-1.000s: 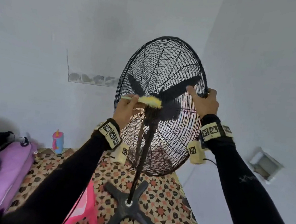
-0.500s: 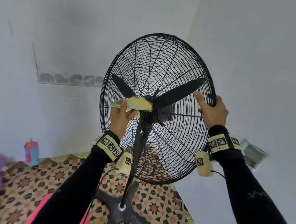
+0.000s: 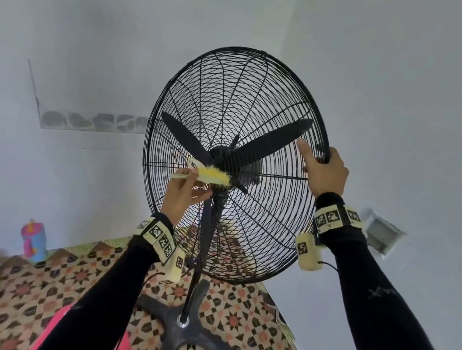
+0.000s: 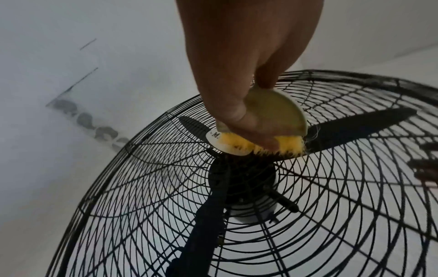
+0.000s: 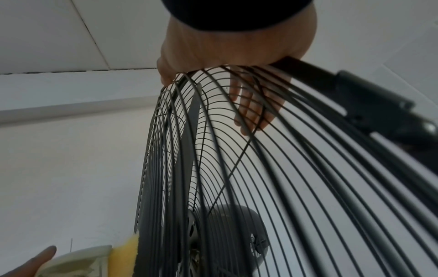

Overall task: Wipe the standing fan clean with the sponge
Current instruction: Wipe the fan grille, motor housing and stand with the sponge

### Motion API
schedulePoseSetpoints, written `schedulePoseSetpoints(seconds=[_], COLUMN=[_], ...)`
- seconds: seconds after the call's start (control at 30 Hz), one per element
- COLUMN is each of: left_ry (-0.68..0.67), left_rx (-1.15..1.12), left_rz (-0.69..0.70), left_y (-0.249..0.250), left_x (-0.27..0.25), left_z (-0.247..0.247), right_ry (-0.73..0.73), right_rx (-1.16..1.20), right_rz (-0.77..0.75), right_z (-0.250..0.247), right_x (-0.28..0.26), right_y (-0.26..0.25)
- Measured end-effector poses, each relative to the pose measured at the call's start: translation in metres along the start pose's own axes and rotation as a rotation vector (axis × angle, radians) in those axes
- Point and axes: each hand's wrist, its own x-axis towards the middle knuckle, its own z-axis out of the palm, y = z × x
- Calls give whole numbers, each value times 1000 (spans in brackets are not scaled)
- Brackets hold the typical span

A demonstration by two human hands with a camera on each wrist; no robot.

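Sponge now nearer fan hub

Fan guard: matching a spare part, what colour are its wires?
Black fan guard, clearest in the head view.

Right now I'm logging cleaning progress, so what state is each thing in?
Standing fan: upright on its base, blades not blurred.
Sponge: pressed against the grille near the hub.
Left hand: grips the sponge.
Right hand: grips the grille rim, fingers on the wires.
Cup: upright on the floor.
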Motion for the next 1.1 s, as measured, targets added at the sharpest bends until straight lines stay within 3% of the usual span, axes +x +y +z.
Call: schedulePoseSetpoints(seconds=[0.17,0.37,0.57,0.77,0.9,1.1], left_ry=[25,50,49,34,70,86], left_rx=[65,167,163,183,116,95], left_rz=[178,126,140,110,139,48], left_y=[7,-42,-8,-38,-10,-34], left_x=[2,-24,-12,-26,-11,-23], left_z=[15,9,18,15,25,15], right_ry=[4,53,69,66,71,77], right_rx=[6,-13,-23,-22,-39,-33], right_rz=[2,7,-23,2,-10,7], right_z=[0,-1,0,-4,0,-3], right_x=[-5,-10,-11,-13,-12,-10], right_y=[-1,4,6,4,6,7])
